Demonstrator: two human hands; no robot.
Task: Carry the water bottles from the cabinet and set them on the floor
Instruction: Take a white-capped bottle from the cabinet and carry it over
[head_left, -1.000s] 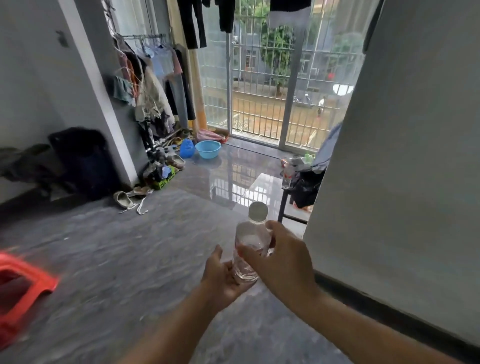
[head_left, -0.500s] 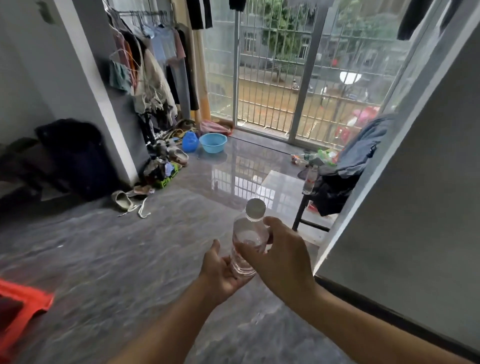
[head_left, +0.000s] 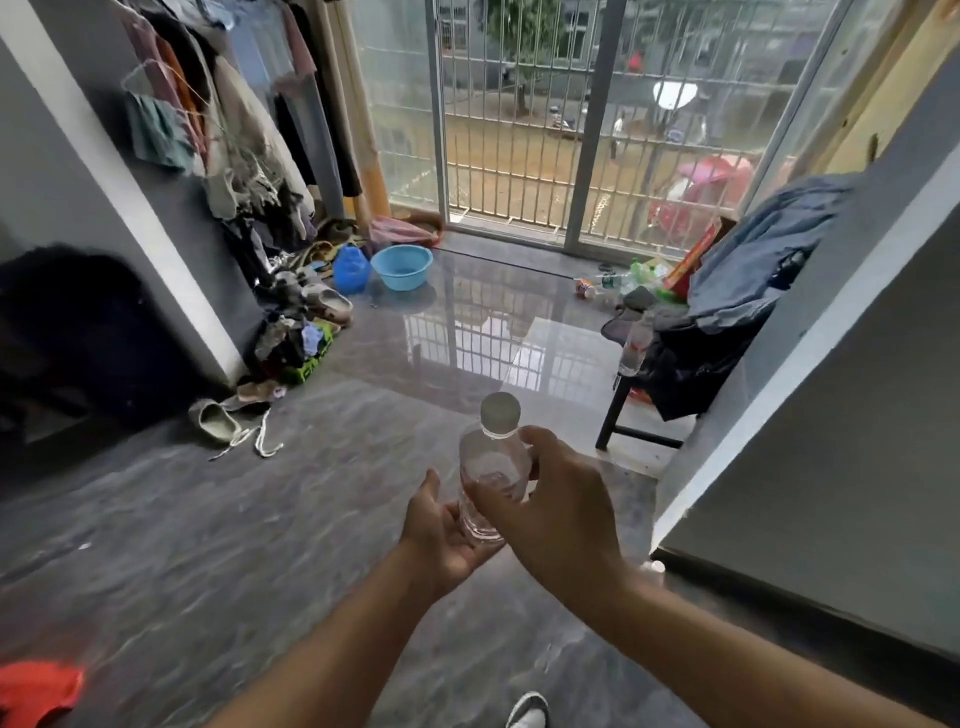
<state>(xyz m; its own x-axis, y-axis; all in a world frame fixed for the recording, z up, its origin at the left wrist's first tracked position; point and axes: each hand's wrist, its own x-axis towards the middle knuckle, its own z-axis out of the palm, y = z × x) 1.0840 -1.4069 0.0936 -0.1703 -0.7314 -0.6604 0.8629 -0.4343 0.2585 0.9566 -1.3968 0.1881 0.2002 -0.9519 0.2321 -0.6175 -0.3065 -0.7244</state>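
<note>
The right hand (head_left: 558, 499) wraps its fingers round the upper body of the bottle (head_left: 491, 475), and the left hand (head_left: 441, 540) cups the base from below, so both hands are clamped on the one bottle, held upright at chest height over the floor (head_left: 218, 545). The grip is the same as a second ago; what has changed is the view, which has swung right and advanced. The red stool (head_left: 36, 691) has slid down to 7 o'clock, the wall (head_left: 831, 467) at 3 o'clock has drawn back, and a chair (head_left: 691, 358) heaped with clothes now shows at 1 o'clock with a second bottle (head_left: 635, 348) standing on it. The blue basin (head_left: 401, 266) sits at 11 o'clock. A shoe (head_left: 527, 713) shows at 6 o'clock. The person appears to be mid-carry, the bottle not yet set down.
</note>
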